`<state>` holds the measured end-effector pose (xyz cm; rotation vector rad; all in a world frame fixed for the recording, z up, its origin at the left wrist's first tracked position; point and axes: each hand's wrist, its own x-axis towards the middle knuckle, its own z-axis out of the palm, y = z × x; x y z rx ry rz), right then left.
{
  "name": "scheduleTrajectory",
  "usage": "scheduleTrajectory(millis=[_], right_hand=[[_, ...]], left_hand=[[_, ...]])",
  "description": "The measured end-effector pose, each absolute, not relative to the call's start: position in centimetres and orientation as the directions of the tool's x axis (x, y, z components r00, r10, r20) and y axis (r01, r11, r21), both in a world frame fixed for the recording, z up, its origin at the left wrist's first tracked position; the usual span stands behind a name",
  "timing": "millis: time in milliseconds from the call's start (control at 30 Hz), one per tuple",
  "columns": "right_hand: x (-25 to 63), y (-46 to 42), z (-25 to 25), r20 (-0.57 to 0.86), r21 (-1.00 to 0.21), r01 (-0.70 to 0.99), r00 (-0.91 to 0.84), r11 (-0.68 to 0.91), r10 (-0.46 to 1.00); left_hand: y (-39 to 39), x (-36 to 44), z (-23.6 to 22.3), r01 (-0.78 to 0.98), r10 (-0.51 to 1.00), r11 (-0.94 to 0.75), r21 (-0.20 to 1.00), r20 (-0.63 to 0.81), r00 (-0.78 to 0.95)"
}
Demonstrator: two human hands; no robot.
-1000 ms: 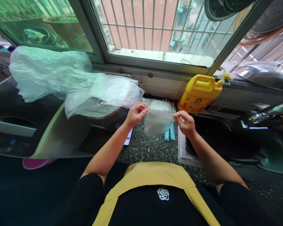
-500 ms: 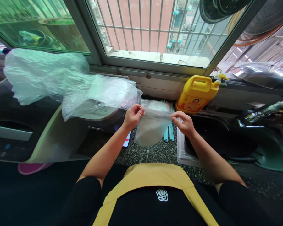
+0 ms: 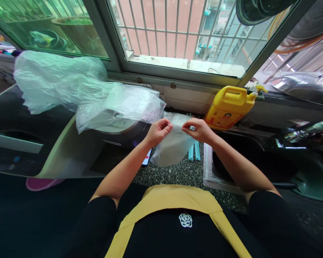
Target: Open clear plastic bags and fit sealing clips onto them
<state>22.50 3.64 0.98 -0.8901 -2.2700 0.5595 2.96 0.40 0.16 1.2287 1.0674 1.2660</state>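
Note:
A small translucent plastic bag (image 3: 171, 148) hangs between my hands over the speckled counter. My left hand (image 3: 159, 130) pinches its upper edge at the left, thumb against fingers. A short gap away, my right hand (image 3: 197, 129) has its fingertips closed on the same edge. Behind the bag lies another clear plastic packet (image 3: 174, 117), partly hidden by my hands. Light-blue strips (image 3: 194, 150) lie on the counter just below my right hand.
Large plastic bags (image 3: 115, 104) lie over a rounded appliance on the left. A yellow jug (image 3: 228, 107) stands behind the black pan (image 3: 247, 157) at the sink on the right. A phone (image 3: 146, 157) sits by my left forearm, and a window frame (image 3: 177, 73) runs behind.
My right hand has moved left along the bag's edge, closer to my left hand. The bag has swung lower and toward me since the first frame.

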Motion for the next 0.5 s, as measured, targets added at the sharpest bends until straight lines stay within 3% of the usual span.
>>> scheduleTrajectory(millis=[133, 233, 300, 367, 433, 500], right_hand=[[22.9, 3.5, 2.0, 0.449, -0.579, 0.429, -0.542, 0.693, 0.710], [23.7, 3.6, 2.7, 0.471, -0.574, 0.440, -0.513, 0.691, 0.718], [24.2, 3.8, 2.9, 0.476, -0.566, 0.450, -0.505, 0.690, 0.720], [24.5, 4.0, 2.9, 0.479, -0.556, 0.462, -0.501, 0.691, 0.720], [24.7, 4.1, 2.9, 0.481, -0.545, 0.469, -0.503, 0.695, 0.718], [24.7, 4.1, 2.9, 0.486, -0.532, 0.468, -0.513, 0.706, 0.707]], left_hand=[[0.5, 1.2, -2.3, -0.177, 0.996, -0.047, 0.983, 0.034, -0.077], [-0.1, 0.0, -5.6, -0.194, 0.961, 0.186, 0.963, -0.219, -0.168], [-0.8, -0.2, -7.6, -0.187, 0.875, 0.454, 0.871, -0.475, -0.090], [-1.4, 0.2, -9.0, -0.194, 0.765, 0.641, 0.742, -0.639, 0.082], [-1.8, 1.1, -9.5, -0.267, 0.721, 0.691, 0.671, -0.666, 0.193], [-1.9, 2.1, -9.6, -0.407, 0.771, 0.621, 0.670, -0.616, 0.163]])
